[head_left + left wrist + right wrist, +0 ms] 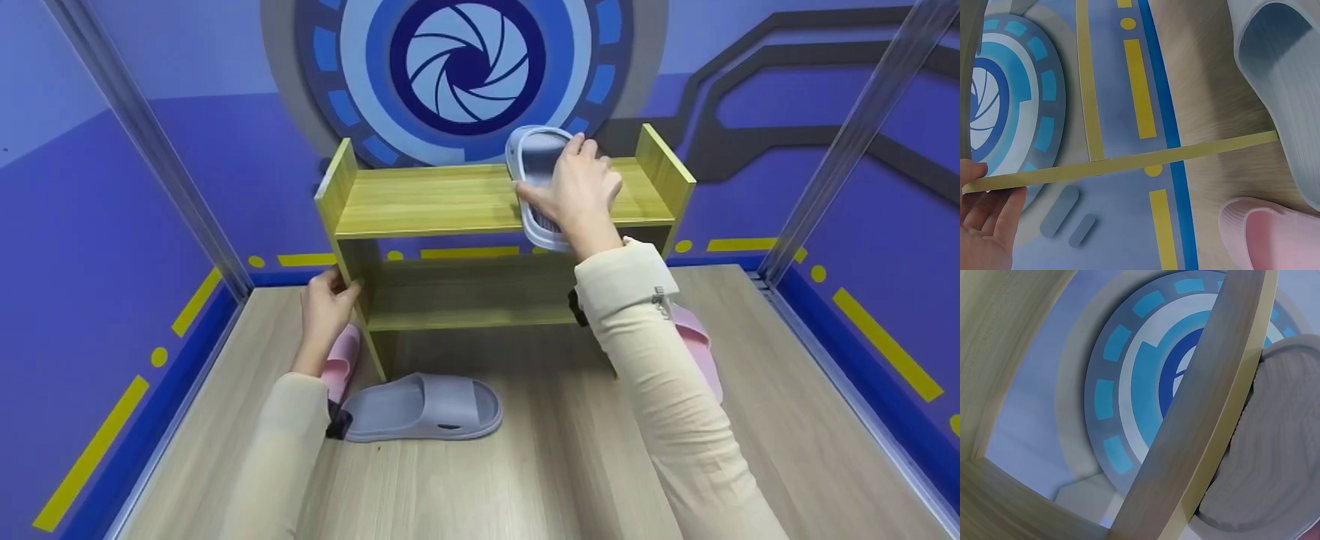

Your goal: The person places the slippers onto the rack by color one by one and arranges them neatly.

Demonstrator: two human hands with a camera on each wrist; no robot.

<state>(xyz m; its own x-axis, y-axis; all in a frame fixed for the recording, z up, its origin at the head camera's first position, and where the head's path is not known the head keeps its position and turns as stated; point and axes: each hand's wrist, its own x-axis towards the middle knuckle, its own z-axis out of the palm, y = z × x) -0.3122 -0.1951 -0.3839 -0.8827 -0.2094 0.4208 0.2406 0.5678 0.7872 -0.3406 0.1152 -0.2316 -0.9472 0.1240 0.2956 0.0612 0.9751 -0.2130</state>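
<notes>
My right hand holds a grey slide slipper at the top board of a small wooden shoe rack, right of its middle. The slipper's toe strap is mostly hidden by that hand. In the right wrist view the slipper's grey sole shows against the board's front edge. My left hand pinches the rack's left side panel between thumb and fingers. A second grey slipper lies on the floor before the rack, near its left leg.
One pink slipper lies left of the rack, partly behind my left arm. Another pink slipper is on the right, partly covered by my right sleeve. A lower shelf spans the rack. Behind it stands a patterned blue wall.
</notes>
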